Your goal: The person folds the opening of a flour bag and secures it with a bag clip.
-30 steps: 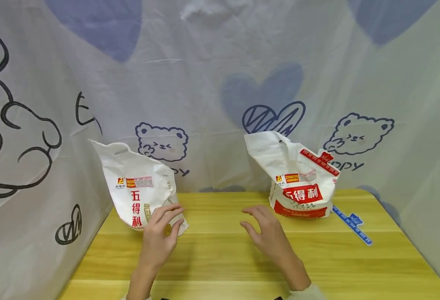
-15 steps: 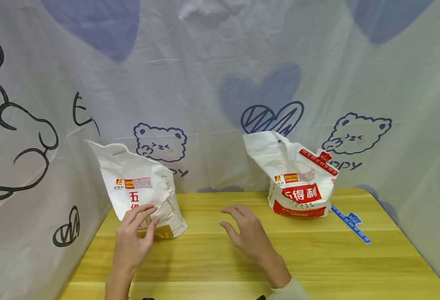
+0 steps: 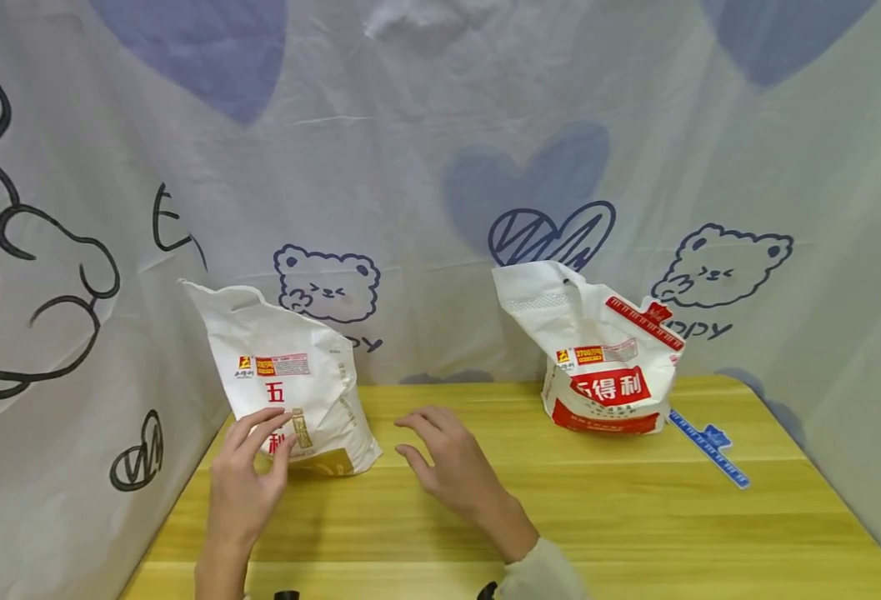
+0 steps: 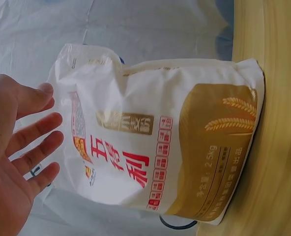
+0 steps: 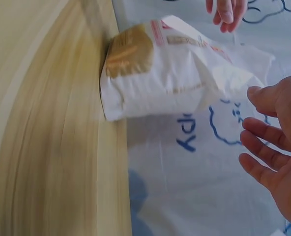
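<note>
A white flour bag [image 3: 297, 358] with red lettering and a gold base stands at the left of the table, its top unclipped and leaning left. My left hand [image 3: 248, 475] is in front of it, overlapping its lower left in the head view; fingers are spread and hold nothing. In the left wrist view the flour bag [image 4: 135, 132] shows wheat ears on its gold panel, with my left hand [image 4: 22, 142] apart from it. To the bag's right hovers my right hand [image 3: 448, 462], fingers relaxed and holding nothing; the right wrist view shows that hand [image 5: 278, 142] beside the bag's upper part.
A second flour bag [image 3: 605, 392] stands at the right, a red sealing clip [image 3: 646, 322] on its upper right corner. Beside it on the wooden table [image 3: 560, 517] lies a blue sealing clip [image 3: 710, 450]. A printed cloth [image 3: 425, 200] hangs behind and along the sides.
Both hands have shifted left, the left one across the front of the left bag and the right one toward that bag's right side. Bags and clips have stayed in place.
</note>
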`<state>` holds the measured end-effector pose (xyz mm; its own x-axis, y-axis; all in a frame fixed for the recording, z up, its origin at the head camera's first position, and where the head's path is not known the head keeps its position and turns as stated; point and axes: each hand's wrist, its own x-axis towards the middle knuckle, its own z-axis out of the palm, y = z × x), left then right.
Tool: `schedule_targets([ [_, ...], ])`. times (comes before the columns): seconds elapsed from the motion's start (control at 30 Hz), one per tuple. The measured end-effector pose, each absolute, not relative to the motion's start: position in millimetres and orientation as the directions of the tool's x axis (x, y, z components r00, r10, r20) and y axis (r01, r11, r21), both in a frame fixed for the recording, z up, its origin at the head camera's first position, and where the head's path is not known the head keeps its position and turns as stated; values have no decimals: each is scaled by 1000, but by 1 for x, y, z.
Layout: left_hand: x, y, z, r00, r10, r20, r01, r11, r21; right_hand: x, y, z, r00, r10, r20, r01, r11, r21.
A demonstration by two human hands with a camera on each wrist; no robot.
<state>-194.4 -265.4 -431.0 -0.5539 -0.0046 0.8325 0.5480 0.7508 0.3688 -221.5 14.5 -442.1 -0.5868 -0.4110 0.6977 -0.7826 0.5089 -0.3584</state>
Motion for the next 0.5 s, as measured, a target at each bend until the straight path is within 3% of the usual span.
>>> schedule_targets([
  [0.23,-199,-278,-434,-551,-40,833,519,766,380,-228,-15,-436,-547,-465,697,-812,499,-304],
  [0.5,-203,-288,-442,-561,-45,827,490,787,375,-235,-39,-448,-573,-502,648,-800,512,-311],
])
